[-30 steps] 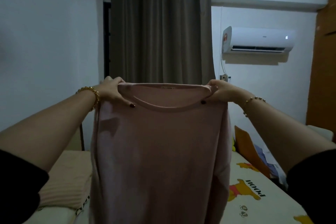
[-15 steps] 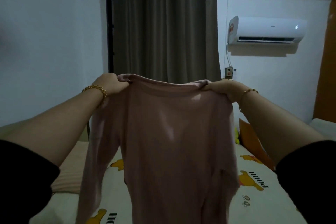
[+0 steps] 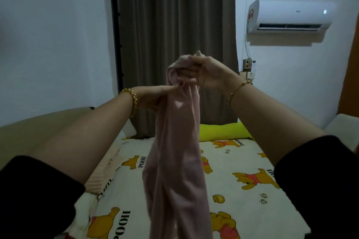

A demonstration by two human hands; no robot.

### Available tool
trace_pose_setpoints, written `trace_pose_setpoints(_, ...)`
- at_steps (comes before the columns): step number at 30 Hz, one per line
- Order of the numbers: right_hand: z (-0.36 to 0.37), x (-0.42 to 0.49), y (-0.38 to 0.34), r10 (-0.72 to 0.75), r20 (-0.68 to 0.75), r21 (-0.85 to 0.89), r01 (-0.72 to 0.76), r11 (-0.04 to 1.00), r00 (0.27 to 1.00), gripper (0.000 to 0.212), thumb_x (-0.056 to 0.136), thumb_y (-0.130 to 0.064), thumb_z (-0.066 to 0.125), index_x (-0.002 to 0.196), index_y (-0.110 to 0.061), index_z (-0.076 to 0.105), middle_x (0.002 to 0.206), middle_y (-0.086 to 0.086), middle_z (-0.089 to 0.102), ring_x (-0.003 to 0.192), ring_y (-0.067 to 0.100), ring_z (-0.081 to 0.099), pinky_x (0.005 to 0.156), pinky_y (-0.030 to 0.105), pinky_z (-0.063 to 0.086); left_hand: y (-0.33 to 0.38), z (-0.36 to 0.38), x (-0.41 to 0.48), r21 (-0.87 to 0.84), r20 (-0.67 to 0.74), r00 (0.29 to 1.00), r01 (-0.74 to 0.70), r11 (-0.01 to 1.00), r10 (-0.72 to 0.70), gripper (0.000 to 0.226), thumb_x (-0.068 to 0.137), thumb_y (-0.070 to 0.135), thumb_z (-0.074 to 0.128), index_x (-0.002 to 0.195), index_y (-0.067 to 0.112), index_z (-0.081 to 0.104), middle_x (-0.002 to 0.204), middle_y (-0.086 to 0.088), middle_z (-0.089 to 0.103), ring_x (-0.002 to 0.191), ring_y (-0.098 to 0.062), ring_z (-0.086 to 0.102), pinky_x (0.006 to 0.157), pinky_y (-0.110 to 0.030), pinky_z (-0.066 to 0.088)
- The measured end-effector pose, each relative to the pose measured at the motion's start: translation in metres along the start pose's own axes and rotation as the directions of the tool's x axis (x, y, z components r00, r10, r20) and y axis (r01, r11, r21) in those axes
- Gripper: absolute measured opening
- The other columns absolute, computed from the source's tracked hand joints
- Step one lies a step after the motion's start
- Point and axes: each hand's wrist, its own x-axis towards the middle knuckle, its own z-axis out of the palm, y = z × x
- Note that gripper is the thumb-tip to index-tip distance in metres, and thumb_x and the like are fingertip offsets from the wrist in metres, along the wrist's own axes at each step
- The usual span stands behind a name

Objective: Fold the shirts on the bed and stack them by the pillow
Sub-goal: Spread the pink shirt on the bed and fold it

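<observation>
A pale pink long-sleeved shirt (image 3: 175, 170) hangs in the air above the bed (image 3: 242, 196), folded in half lengthwise into a narrow strip. My right hand (image 3: 206, 72) grips its bunched top, both shoulders gathered in the fist. My left hand (image 3: 153, 96) is just below and to the left, its thumb pressed against the cloth under the bunch; its fingers are hidden behind the shirt. The shirt's lower end runs out of the frame at the bottom.
The bed has a cream sheet printed with yellow bears. A ribbed peach pillow (image 3: 104, 172) lies at the left and a yellow-green bolster (image 3: 223, 132) at the far end. A dark curtain (image 3: 174, 40) hangs behind; an air conditioner (image 3: 291, 17) is on the right wall.
My hands, held wide apart with the shirt spread open, have come together. The shirt is now doubled lengthwise, both shoulders in my right hand. The camera has tilted down.
</observation>
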Motion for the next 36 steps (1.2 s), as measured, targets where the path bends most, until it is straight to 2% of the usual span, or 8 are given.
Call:
trace_pose_setpoints(5,0.009,-0.002,0.013,0.026,0.019,-0.293,-0.019,0.956,0.999,0.027,0.097,-0.012,0.049,0.121,-0.007,0.058,0.117,0.016,0.064,0.107,0.025,0.063,0.095,0.044,0.050,-0.001,0.022,0.019,-0.007,-0.303,0.952,-0.038,0.999,0.035,0.031,0.101,0.028,0.033,0.097,0.010,0.057,0.095,-0.010,0.065,0.086,-0.020,0.062,0.081,-0.032,0.052)
trace_pose_setpoints(9,0.005,-0.022,0.039,0.004,-0.086,-0.543,-0.051,0.838,0.996,0.013,0.094,-0.005,0.051,0.086,-0.007,0.060,0.076,0.013,0.055,0.063,0.018,0.053,0.056,0.025,0.047,-0.003,0.026,0.026,-0.182,-0.380,0.925,-0.104,0.978,0.028,0.035,0.100,0.022,0.032,0.112,0.000,0.057,0.087,-0.008,0.062,0.079,-0.015,0.058,0.066,-0.021,0.048)
trace_pose_setpoints(16,-0.023,-0.054,0.119,0.282,-0.166,-0.780,-0.301,0.549,0.945,0.029,0.078,-0.013,0.076,0.099,-0.006,0.057,0.095,0.011,0.067,0.084,0.022,0.068,0.077,0.045,0.059,0.011,0.030,0.030,-0.290,-0.406,0.913,-0.167,0.942,0.037,0.039,0.101,0.037,0.031,0.112,0.009,0.056,0.090,-0.008,0.063,0.082,-0.016,0.060,0.074,-0.026,0.051)
trace_pose_setpoints(19,-0.029,-0.059,0.151,0.290,-0.218,-0.874,-0.319,0.366,0.932,0.051,0.070,-0.028,0.083,0.108,-0.008,0.056,0.104,0.006,0.062,0.091,0.020,0.064,0.074,0.040,0.059,0.015,0.031,0.029,-0.278,-0.410,0.912,-0.163,0.947,0.036,0.040,0.101,0.040,0.030,0.100,0.011,0.058,0.090,-0.007,0.063,0.081,-0.015,0.060,0.075,-0.025,0.051)
trace_pose_setpoints(22,-0.039,-0.062,0.187,0.318,-0.256,-0.925,-0.327,0.194,0.913,0.048,0.068,-0.044,0.081,0.100,-0.013,0.062,0.092,0.003,0.067,0.082,0.015,0.064,0.070,0.033,0.059,0.018,0.030,0.027,-0.279,-0.437,0.899,-0.175,0.944,0.037,0.039,0.102,0.038,0.028,0.099,0.012,0.057,0.089,-0.006,0.061,0.078,-0.013,0.059,0.068,-0.022,0.050)
trace_pose_setpoints(25,-0.050,-0.065,0.223,0.382,-0.272,-0.889,-0.383,0.252,0.883,0.043,0.076,-0.044,0.075,0.105,-0.014,0.066,0.100,0.004,0.069,0.091,0.015,0.066,0.074,0.031,0.058,0.016,0.024,0.023,-0.291,-0.469,0.883,-0.183,0.939,0.027,0.039,0.102,0.039,0.029,0.095,0.013,0.057,0.087,-0.005,0.061,0.078,-0.013,0.059,0.069,-0.022,0.050)
trace_pose_setpoints(32,-0.050,-0.060,0.266,0.243,-0.363,-0.574,-0.421,0.702,0.900,0.023,0.097,-0.023,0.047,0.094,-0.006,0.062,0.099,0.014,0.066,0.089,0.021,0.061,0.083,0.038,0.054,0.004,0.000,0.011,-0.276,-0.572,0.820,-0.181,0.944,-0.010,0.036,0.101,0.039,0.029,0.099,0.013,0.054,0.082,-0.002,0.058,0.073,-0.011,0.055,0.062,-0.020,0.046)
trace_pose_setpoints(36,-0.045,-0.054,0.260,0.130,-0.457,-0.586,-0.408,0.700,0.880,0.031,0.100,-0.024,0.033,0.102,-0.003,0.056,0.104,0.014,0.060,0.092,0.022,0.055,0.077,0.036,0.046,-0.008,-0.020,0.004,-0.291,-0.620,0.784,-0.219,0.931,-0.010,0.039,0.101,0.036,0.030,0.114,0.011,0.056,0.093,-0.004,0.062,0.084,-0.014,0.059,0.075,-0.024,0.050)
